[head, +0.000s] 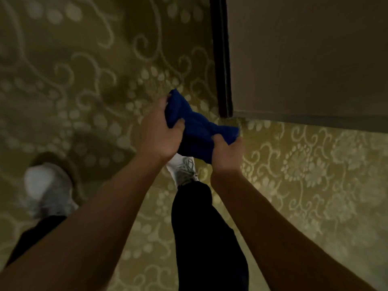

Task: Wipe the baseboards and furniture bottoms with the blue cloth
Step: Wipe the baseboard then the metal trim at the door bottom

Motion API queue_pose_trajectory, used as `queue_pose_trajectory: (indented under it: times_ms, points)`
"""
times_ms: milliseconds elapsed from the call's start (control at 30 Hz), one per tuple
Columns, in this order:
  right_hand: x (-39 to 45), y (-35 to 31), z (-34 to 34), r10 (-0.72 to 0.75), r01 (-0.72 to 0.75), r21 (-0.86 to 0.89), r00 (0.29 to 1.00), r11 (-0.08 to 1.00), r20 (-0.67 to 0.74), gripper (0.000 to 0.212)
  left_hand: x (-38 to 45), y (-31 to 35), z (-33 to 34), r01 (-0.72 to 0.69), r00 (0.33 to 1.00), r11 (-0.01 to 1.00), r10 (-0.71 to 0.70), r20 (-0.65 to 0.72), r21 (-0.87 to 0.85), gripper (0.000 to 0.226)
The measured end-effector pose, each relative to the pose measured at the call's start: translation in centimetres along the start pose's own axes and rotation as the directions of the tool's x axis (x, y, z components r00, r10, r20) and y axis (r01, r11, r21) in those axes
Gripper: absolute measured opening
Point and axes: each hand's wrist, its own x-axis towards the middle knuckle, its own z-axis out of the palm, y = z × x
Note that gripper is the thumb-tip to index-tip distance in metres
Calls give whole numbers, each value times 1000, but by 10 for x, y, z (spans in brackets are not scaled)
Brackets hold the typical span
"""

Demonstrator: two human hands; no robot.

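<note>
Your forearms fill the bottom of the view, both reaching forward. Left hand (159, 134) and right hand (225, 153) each have a grip on the blue cloth (194, 128), fingers curled round a bunched end, cloth twisted between them. It's held in the air above the carpet (84, 80), just beside the corner of a tall furniture panel (304, 59).

Handling, my read: the cloth is soft, light, floppy, not fragile. No stiffness, so it won't hold a shape; fold it into a flat pad and take it in one palm with the fingers spread behind it for wiping. Held bunched as it is now, you'd get little contact area. It looks like terry, so it shouldn't slip.

Around it: dark vertical edge strip (220, 59) runs down the panel's left side to the floor, with the panel's lower edge running off to the right. That base is the nearest wipe target. I can't tell whether it's wall or cabinet.

In the way: your own right shoe (184, 171) sits right under the cloth, left shoe (48, 190) well apart to the left. You're standing; you'll likely need to crouch to reach the bottom edge. The carpet pile may snag the cloth's trailing edge.
</note>
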Motion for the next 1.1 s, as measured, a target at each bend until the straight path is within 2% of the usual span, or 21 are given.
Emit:
queue_pose_trajectory:
  times_ms: [67,133,200,267,367,467,500,600,667,733,800,900,1000,1100]
  points:
    - [-13,-6,17,-4,7,44,998,999,-68,36,5,5,-18,-112,991,979,96,97,172,59]
    - [-24,-6,32,33,-25,108,996,994,-79,31,7,9,-41,-214,974,921,173,148,326,62]
    - [-37,-8,43,51,-33,203,995,979,-85,15,14,21,-61,-298,950,872,230,212,388,61]
    - [-41,-9,50,59,-29,249,991,968,-117,16,22,36,-73,-342,932,842,246,267,417,59]
    - [-32,-17,52,82,-9,348,978,938,-194,9,42,55,-64,-312,931,863,193,310,399,53]
    - [-6,-16,52,206,-49,491,940,870,-271,16,71,66,-32,-74,957,944,-22,288,320,51]
    - [7,-18,53,238,-58,541,933,839,-268,16,83,69,-19,-12,949,959,-78,305,283,50]
    - [47,-17,58,352,-121,669,910,733,-222,22,118,72,13,60,923,960,-157,351,272,50]
    - [67,-17,62,401,-163,699,896,696,-191,26,140,71,26,52,903,950,-177,392,309,48]
    - [82,-14,71,458,-198,731,872,653,-172,19,162,69,33,39,884,931,-202,422,364,49]
    - [94,-8,81,490,-216,724,851,654,-189,19,180,57,39,32,852,914,-237,468,404,50]
    - [114,5,99,589,-243,725,762,645,-269,28,206,40,51,-7,814,893,-256,521,450,49]
    - [142,18,110,618,-184,750,704,636,-351,33,228,24,70,-7,786,899,-266,558,438,47]
    - [175,25,109,614,-81,775,665,626,-426,29,253,11,102,-97,739,920,-189,647,380,35]
